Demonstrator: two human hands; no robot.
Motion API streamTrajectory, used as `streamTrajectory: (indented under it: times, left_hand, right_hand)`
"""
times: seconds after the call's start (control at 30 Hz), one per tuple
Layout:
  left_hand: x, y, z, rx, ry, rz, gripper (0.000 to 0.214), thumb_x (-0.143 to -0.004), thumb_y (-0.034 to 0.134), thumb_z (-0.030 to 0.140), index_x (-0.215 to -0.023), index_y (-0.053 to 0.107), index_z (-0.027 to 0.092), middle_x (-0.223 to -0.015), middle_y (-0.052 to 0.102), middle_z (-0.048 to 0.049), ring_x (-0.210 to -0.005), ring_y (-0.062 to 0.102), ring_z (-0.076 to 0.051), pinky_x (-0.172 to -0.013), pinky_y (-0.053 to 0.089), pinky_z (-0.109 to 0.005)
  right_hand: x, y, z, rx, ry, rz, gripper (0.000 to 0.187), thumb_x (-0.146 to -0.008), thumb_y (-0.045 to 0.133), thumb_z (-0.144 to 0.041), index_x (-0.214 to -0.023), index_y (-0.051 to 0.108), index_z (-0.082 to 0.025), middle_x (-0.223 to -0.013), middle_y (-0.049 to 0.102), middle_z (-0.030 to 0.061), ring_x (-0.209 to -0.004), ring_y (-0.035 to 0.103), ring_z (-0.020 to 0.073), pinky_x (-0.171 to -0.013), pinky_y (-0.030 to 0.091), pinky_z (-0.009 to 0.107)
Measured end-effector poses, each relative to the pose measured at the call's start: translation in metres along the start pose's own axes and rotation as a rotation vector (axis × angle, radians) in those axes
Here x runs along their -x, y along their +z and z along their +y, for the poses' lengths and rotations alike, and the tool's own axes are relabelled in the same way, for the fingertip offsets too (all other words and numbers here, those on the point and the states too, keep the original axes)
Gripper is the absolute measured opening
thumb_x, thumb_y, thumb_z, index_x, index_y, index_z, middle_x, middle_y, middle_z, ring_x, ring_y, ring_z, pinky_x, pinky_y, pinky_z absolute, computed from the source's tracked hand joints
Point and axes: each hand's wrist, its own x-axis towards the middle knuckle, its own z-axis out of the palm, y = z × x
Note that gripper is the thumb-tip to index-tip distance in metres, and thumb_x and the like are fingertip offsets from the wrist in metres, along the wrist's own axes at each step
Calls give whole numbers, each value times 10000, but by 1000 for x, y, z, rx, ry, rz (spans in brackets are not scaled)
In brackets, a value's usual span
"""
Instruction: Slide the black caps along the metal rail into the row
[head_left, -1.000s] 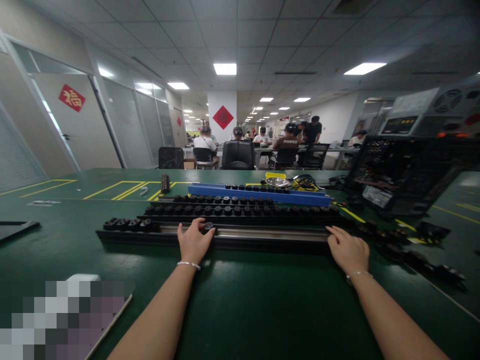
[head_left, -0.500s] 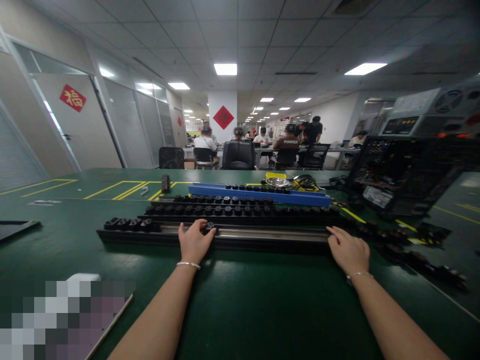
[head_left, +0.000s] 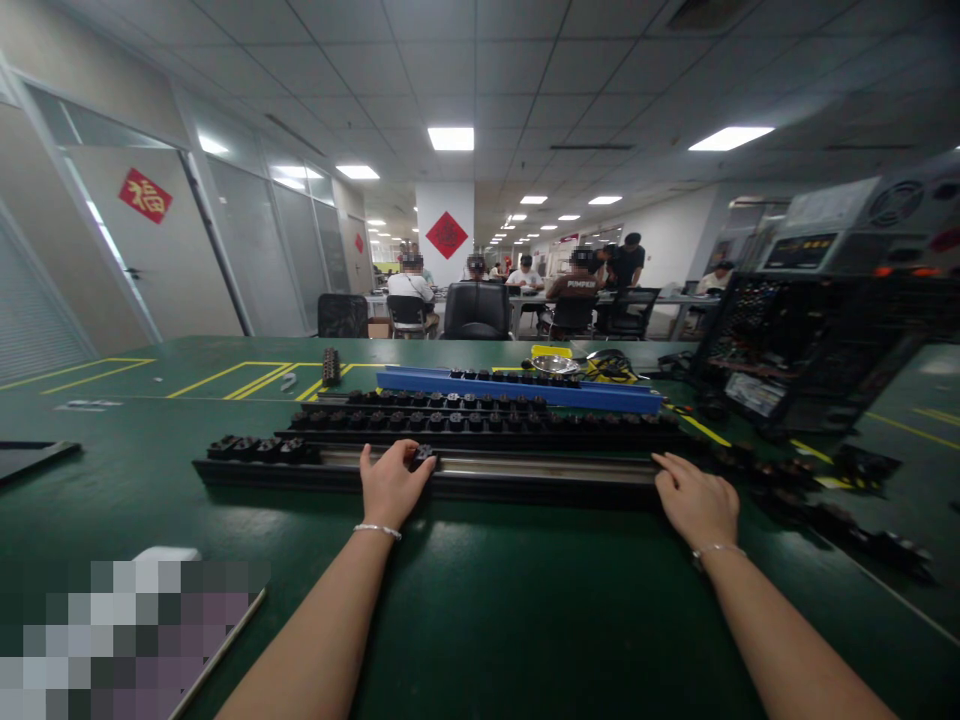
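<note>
A long black rail (head_left: 540, 468) with a pale metallic channel lies crosswise in front of me. My left hand (head_left: 394, 484) is closed around a small black ribbed block (head_left: 426, 454) on the channel, thumb on the near side and fingers on the far side. My right hand (head_left: 697, 503) grips the rail's right end, its index finger stretched along the top and the others curled. Several similar black blocks (head_left: 259, 449) sit in a row at the rail's left end. Behind it lie further black rails (head_left: 487, 424) filled with such blocks.
A blue rail (head_left: 525, 388) and a metal bowl (head_left: 553, 364) lie farther back on the green table (head_left: 525, 620). An opened computer case (head_left: 795, 350) stands at right, near strips of loose black blocks (head_left: 862, 535). A flat black tray (head_left: 34, 458) lies at left.
My left hand and the black block have shifted slightly to the right along the rail. My right hand stays at the rail's right end.
</note>
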Motion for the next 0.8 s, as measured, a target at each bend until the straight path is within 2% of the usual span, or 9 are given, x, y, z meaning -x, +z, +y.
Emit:
streamTrajectory:
  times: [0.47, 0.8]
  left_hand:
    - [0, 1, -1, 26, 15, 9, 299, -749, 544, 490, -925, 583, 252, -884, 714, -1, -864, 657, -195, -1105, 120, -503]
    - [1, -1, 0, 33, 13, -7, 292, -747, 560, 504, -910, 578, 262, -891, 715, 5, -870, 658, -193, -1110, 102, -488]
  right_hand:
    - [1, -1, -2, 0, 11, 4, 448, -830, 315, -296, -1118, 656, -264, -1224, 603, 4, -970, 580, 225, -941, 359, 421]
    - [0, 1, 0, -8, 9, -6, 444, -830, 315, -317, -1108, 659, -274, -1221, 604, 2, -986, 573, 234, -941, 359, 445]
